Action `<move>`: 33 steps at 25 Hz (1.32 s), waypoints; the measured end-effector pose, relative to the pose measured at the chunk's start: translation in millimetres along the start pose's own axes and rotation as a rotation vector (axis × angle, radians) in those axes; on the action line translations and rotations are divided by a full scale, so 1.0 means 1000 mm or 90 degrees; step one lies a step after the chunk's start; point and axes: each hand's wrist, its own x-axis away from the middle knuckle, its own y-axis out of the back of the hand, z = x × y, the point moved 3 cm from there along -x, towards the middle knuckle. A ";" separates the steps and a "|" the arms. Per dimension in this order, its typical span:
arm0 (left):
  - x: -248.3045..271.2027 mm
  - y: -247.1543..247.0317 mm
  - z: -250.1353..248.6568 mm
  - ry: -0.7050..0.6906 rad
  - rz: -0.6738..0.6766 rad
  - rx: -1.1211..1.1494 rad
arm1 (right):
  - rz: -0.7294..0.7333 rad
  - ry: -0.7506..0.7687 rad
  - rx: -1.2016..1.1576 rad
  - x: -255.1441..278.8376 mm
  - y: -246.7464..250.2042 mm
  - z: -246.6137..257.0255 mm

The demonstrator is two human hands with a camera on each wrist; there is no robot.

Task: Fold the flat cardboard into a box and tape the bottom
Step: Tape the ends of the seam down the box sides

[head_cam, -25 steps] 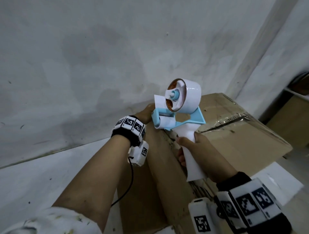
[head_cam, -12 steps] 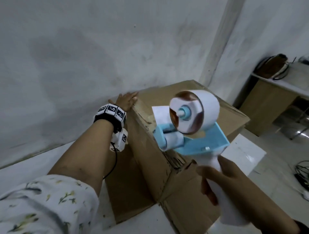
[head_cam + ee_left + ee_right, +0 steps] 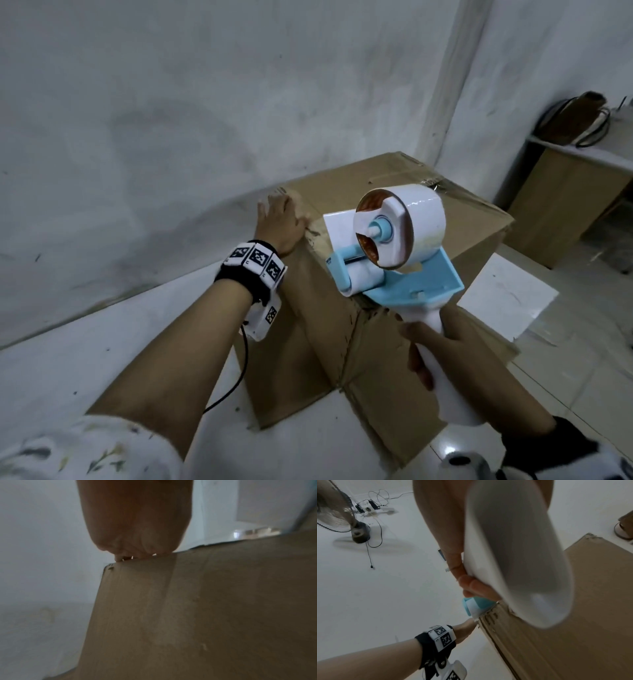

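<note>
A brown cardboard box [image 3: 476, 233] stands on the white floor, folded up, with clear tape along its top seam. My left hand [image 3: 279, 222] lies flat on the box's far left top corner, fingers straight; in the left wrist view the left hand [image 3: 135, 524] rests on the box [image 3: 205, 615] edge. My right hand [image 3: 445, 359] grips the white handle of a blue and white tape dispenser [image 3: 394, 246], held over the box's near top edge. In the right wrist view the dispenser handle [image 3: 513, 547] fills the middle, its blue roller end touching the box [image 3: 573, 615] edge.
A grey wall stands close behind the box. A wooden table [image 3: 565, 202] with cables on it is at the right. A standing fan [image 3: 337, 513], a power strip and loose cords lie on the floor. White floor surrounds the box.
The view has pulled back and turned right. My left hand slid from beside the dispenser to the box's far corner. The dispenser has drawn back toward me along the top.
</note>
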 end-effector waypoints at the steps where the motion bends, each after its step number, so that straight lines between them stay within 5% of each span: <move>1: 0.009 -0.002 -0.005 0.009 0.034 -0.008 | 0.011 0.019 -0.001 0.000 -0.001 0.003; 6: 0.041 -0.014 -0.029 -0.066 0.095 0.024 | 0.061 0.069 0.003 -0.001 -0.003 0.010; 10: 0.036 -0.013 -0.026 -0.034 0.079 0.093 | 0.007 0.078 0.016 -0.001 -0.010 -0.004; 17: 0.031 -0.014 -0.032 0.012 0.072 0.095 | 0.116 0.182 0.120 0.021 0.007 0.022; 26: 0.031 -0.013 -0.043 0.087 0.104 0.071 | 0.194 0.149 0.118 0.077 0.081 -0.018; 30: 0.043 -0.006 -0.050 0.205 -0.015 0.117 | 0.205 0.166 0.075 0.067 0.079 -0.030; 33: 0.057 0.005 -0.072 0.178 -0.123 0.016 | 0.229 0.164 0.022 0.065 0.074 -0.041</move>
